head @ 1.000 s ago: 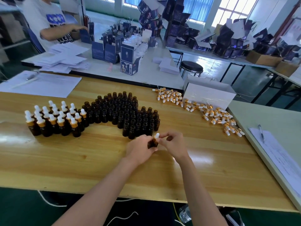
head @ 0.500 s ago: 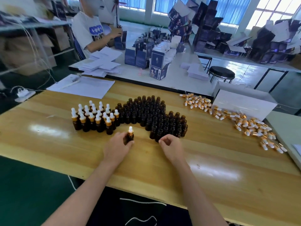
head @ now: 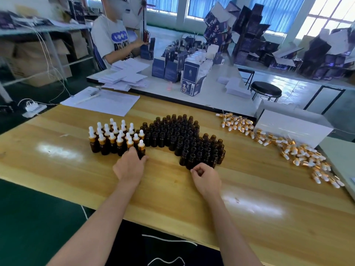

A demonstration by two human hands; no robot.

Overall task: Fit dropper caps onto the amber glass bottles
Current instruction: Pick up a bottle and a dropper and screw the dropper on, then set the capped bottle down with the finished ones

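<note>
Many uncapped amber bottles [head: 172, 135], left hand [head: 129, 167] gripping a capped bottle [head: 141, 147], right hand [head: 206, 179] curled and empty

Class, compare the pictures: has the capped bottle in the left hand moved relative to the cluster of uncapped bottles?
Yes. The capped bottle has gone left, from in front of the uncapped bottles to the capped group, with the left hand holding it.

Open tabletop [head: 57, 169] along near edge, capped bottles [head: 115, 140] and uncapped bottles [head: 184, 139] packed touching across mid-table, dropper caps [head: 292, 150] strewn right, white box [head: 294, 127] behind them
</note>
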